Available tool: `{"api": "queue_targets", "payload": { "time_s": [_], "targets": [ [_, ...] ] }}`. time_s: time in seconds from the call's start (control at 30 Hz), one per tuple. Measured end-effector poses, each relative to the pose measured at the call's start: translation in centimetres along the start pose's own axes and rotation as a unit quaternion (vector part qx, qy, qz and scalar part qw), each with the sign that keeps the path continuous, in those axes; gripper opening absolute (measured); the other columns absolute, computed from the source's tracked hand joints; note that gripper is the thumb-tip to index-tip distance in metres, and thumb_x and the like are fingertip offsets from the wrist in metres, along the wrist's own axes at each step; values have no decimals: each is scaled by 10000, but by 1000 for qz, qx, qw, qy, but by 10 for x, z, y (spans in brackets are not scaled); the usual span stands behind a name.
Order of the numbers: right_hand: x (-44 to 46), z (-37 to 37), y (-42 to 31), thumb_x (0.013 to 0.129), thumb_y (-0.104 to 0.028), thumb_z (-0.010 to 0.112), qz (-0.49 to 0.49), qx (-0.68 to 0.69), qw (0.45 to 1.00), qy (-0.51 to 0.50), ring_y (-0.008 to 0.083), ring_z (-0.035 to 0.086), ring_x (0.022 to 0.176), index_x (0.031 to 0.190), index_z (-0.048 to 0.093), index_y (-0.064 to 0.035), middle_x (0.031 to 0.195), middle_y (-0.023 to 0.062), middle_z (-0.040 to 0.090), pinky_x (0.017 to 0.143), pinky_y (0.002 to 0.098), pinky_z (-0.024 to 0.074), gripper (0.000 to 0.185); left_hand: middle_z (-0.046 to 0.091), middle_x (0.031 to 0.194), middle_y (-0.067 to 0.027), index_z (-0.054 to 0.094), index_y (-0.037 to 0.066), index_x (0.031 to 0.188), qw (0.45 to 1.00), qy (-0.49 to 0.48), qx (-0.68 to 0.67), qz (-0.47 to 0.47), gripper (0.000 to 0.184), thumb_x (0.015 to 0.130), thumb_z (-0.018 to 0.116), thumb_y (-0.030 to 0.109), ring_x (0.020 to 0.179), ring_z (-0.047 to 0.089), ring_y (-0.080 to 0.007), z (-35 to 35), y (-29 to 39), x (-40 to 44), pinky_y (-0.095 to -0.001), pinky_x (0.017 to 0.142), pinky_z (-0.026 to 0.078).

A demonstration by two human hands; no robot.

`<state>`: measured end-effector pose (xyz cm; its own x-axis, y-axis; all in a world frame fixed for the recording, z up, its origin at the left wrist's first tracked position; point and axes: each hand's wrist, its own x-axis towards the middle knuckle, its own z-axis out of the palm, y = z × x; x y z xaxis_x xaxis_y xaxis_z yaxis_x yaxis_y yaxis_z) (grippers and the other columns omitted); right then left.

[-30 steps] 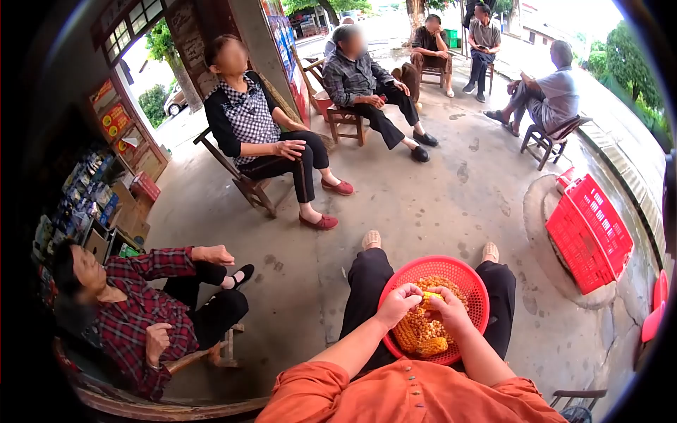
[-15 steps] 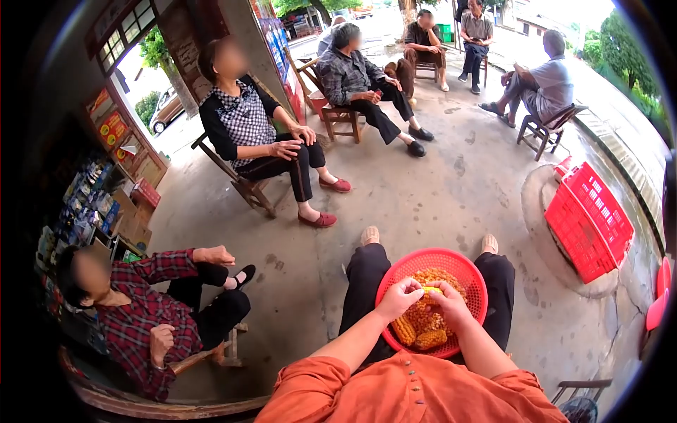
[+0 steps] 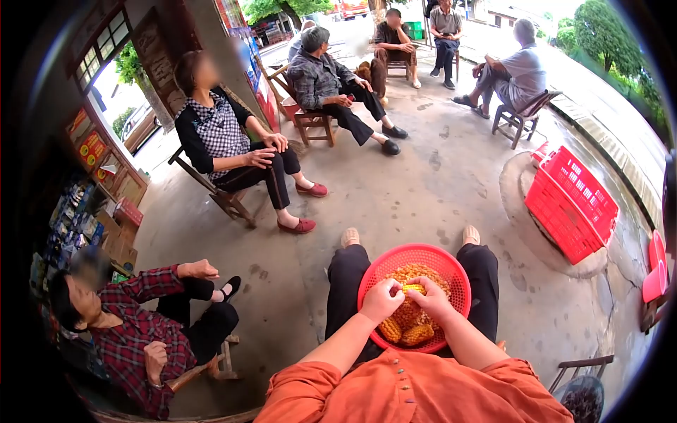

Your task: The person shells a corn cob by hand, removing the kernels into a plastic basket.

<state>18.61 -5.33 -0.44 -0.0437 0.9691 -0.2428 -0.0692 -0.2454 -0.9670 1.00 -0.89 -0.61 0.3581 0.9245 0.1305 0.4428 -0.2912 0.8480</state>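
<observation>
Between my knees rests a round red plastic basket with perforated sides. My left hand and my right hand are over it, both closed on a yellow corn cob. The fingers cover the cob's ends, and its rows of kernels show between them. Below the hands, several whole corn cobs lie at the near side of the basket. Loose kernels are heaped toward its far side.
A red plastic crate sits tilted on the concrete floor at the right. Several people sit on wooden chairs around the space. The nearest person, in a plaid shirt, is at my left. Pink basins stand at the right edge.
My view has turned slightly, so the surroundings sit farther left in the picture. Both hands keep hold of the corn cob, with small finger shifts.
</observation>
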Motion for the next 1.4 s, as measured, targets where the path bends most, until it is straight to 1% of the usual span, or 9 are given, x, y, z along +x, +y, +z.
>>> {"api": "queue_targets", "payload": {
  "time_s": [0.33, 0.43, 0.57, 0.67, 0.8, 0.93, 1.03, 1.17, 1.4],
  "targets": [
    [-3, 1, -5, 938, -211, 651, -1, -36, 999, -12, 76, 562, 617, 1198, 564, -92, 774, 3, 602, 568, 232, 464, 299, 640, 779, -123, 640, 14, 846, 1000, 1, 9, 26, 124, 794, 676, 121, 691, 629, -220, -4, 2, 1, -334, 662, 515],
    [-4, 2, -6, 928, -220, 669, -2, -20, 1000, -3, 62, 541, 581, 1177, 580, -102, 723, -15, 583, 522, 224, 435, 289, 628, 759, -108, 633, 13, 844, 1000, -2, -2, 17, 111, 800, 670, 107, 686, 615, -197, -5, 5, 1, -319, 652, 503],
    [-6, 1, -13, 930, -207, 662, -30, -35, 999, -4, 70, 556, 613, 1190, 576, -100, 765, 2, 599, 551, 229, 461, 294, 613, 742, -73, 620, 13, 844, 999, -7, -31, 10, 93, 805, 663, 86, 667, 583, -152, -7, 5, 2, -294, 636, 486],
    [-5, -2, -16, 928, -184, 655, 25, 90, 995, -34, 85, 570, 642, 1186, 569, -82, 765, 1, 597, 570, 239, 478, 290, 568, 719, -12, 609, 23, 835, 997, -21, -79, 15, 60, 813, 650, 61, 650, 526, -80, -7, 4, 2, -258, 610, 457],
    [-5, -10, -20, 941, -204, 612, 89, 160, 981, -66, 119, 569, 616, 1151, 576, -96, 901, 24, 600, 573, 249, 493, 239, 556, 707, 3, 609, 27, 833, 996, -17, -80, 42, 53, 810, 652, 48, 621, 513, -65, -6, 4, 1, -245, 579, 443],
    [2, -12, -13, 959, -208, 574, 129, 237, 961, -55, 140, 556, 611, 1105, 583, -109, 896, 25, 593, 554, 261, 493, 176, 540, 720, 41, 597, 44, 837, 989, -31, -141, 2, 41, 849, 629, 22, 630, 507, -33, -6, 12, 1, -205, 567, 427],
    [5, -12, -8, 960, -209, 574, 120, 263, 957, -26, 145, 553, 611, 1109, 577, -110, 891, 23, 590, 556, 264, 493, 179, 572, 739, 30, 600, 43, 872, 965, -5, -259, -45, 25, 870, 622, 32, 639, 534, -41, 1, -5, 3, -215, 579, 451],
    [2, -15, -14, 960, -201, 576, 90, 252, 962, -58, 144, 569, 714, 1116, 569, -111, 952, 20, 591, 588, 259, 489, 180, 557, 904, 13, 554, 46, 1048, 914, -61, -392, -88, 183, 883, 615, -4, 807, 557, -53, -3, -2, 4, -196, 733, 470],
    [1, -13, -18, 955, -196, 591, 99, 241, 964, -55, 120, 559, 802, 1118, 572, -121, 981, 15, 597, 650, 251, 485, 181, 531, 929, 0, 571, 39, 1002, 943, -91, -319, -33, 195, 831, 630, -34, 792, 562, -70, -7, 8, 1, -216, 741, 484]
  ]
}}
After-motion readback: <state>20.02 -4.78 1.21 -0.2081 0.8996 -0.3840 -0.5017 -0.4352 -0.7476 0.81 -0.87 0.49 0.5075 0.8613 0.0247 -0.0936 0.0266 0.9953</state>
